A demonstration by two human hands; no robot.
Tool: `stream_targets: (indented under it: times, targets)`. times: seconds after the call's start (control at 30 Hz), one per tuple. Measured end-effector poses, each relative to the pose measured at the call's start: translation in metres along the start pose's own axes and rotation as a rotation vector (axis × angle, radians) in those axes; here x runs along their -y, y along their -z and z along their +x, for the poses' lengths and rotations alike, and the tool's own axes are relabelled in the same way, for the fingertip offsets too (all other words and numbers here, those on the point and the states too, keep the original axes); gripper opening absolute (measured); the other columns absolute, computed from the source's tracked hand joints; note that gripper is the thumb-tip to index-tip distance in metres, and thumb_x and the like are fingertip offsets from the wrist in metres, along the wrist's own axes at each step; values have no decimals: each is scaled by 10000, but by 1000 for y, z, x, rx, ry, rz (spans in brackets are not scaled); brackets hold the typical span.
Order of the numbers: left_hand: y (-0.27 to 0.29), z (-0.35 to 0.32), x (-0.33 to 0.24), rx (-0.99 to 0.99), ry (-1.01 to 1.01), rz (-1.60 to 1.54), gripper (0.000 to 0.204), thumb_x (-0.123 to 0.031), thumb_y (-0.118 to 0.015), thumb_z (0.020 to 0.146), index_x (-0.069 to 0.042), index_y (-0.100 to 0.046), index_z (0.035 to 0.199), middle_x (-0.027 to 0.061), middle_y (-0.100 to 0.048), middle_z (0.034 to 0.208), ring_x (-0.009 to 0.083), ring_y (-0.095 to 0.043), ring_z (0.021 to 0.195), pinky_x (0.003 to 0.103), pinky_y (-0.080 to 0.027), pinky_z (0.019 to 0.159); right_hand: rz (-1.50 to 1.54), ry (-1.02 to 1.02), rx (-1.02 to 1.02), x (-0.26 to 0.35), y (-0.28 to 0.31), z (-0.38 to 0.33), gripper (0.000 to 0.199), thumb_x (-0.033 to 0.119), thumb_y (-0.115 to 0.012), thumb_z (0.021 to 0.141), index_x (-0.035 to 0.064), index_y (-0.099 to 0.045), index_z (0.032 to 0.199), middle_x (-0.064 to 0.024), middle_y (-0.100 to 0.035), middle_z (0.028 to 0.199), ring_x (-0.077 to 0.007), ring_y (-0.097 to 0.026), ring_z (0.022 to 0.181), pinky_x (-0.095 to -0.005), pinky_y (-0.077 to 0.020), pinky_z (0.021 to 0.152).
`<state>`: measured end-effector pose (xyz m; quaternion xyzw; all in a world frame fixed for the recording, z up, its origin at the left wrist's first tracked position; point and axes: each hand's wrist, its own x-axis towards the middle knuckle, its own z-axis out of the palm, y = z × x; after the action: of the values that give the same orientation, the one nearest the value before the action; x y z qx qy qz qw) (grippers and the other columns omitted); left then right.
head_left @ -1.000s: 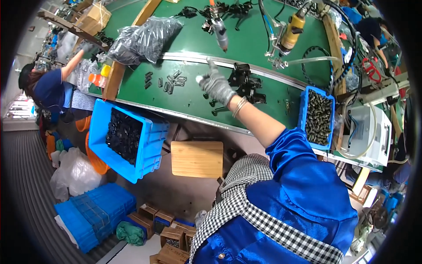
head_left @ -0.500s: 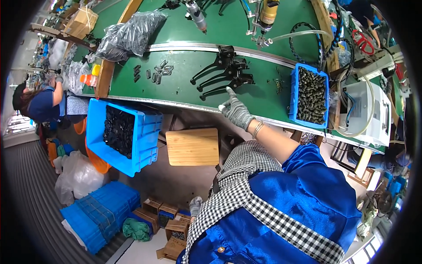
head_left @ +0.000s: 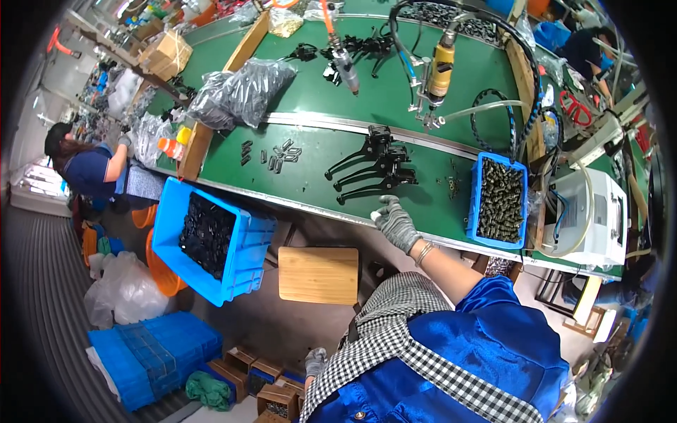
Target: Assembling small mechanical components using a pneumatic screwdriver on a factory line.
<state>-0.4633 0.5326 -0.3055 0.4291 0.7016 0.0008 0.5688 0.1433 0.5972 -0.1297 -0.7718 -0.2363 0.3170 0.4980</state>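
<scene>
My right hand (head_left: 396, 224), in a grey glove with a pale thumb tip, rests at the front edge of the green workbench (head_left: 317, 185). Its thumb stands apart from the fingers and nothing shows in it. Just beyond it lie three black brake lever assemblies (head_left: 381, 158) side by side, their blades pointing left. My left hand (head_left: 316, 361), also gloved, hangs low beside my checked apron, away from the bench; its fingers are too small to make out. Small black oblong parts (head_left: 282, 155) lie left of the levers. Tiny metal pieces (head_left: 451, 185) are scattered to their right.
A blue bin (head_left: 486, 240) of metal fittings stands on the bench's right. Power screwdrivers (head_left: 442, 67) hang above. A grey plastic bag (head_left: 247, 92) lies at the back left. Below are a blue crate (head_left: 247, 257) of black parts and a wooden stool (head_left: 319, 275). Another person (head_left: 92, 166) works far left.
My view has tilted up, so the bench sits lower in the picture and more of its far side shows. My right hand remains by the front edge, its fingers slightly more bent.
</scene>
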Motion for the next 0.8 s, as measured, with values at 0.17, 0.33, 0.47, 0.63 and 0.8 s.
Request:
stream_targets:
  times: [0.17, 0.33, 0.47, 0.63, 0.8]
  targets:
    - [-10, -24, 12, -199, -475, 254, 305, -286, -403, 990, -96, -629, 1066, 186, -592, 1096, 391, -563, 1024, 455, -481, 860, -122, 100, -63, -51, 4, 25, 195, 233, -606, 916, 52, -589, 989, -77, -599, 752, -174, -596, 663, -345, -498, 605]
    - [-30, -79, -108, -119, -6, 357, 443, -451, -492, 933, -55, -650, 1055, 185, -625, 1178, 362, -574, 1099, 431, -442, 958, 97, -181, -55, -31, 7, 18, 453, 494, -511, 967, 166, -483, 656, 54, -398, 494, -77, -374, 403, -236, -257, 369]
    - [-7, -92, -77, -103, 17, 354, 440, -442, -526, 913, -57, -646, 1088, 178, -643, 1156, 351, -596, 1084, 412, -451, 942, 223, -258, 55, 45, -45, -27, 477, 520, -512, 960, 209, -408, 613, 67, -340, 472, -66, -325, 377, -227, -228, 352]
    - [30, -73, -26, -117, -65, 387, 462, -412, -567, 905, -33, -619, 1164, 171, -651, 1165, 322, -609, 1093, 385, -466, 927, 219, -129, 58, 33, -109, -46, 457, 467, -530, 970, 214, -393, 615, 73, -343, 494, -53, -303, 381, -210, -224, 358]
    - [68, -45, 142, -205, -98, 536, 425, -409, -405, 934, -108, -684, 1043, 172, -666, 1076, 364, -625, 1013, 441, -483, 901, 297, 22, 265, 13, -229, -101, 439, 408, -527, 987, 205, -396, 620, 74, -330, 487, -45, -300, 391, -211, -231, 364]
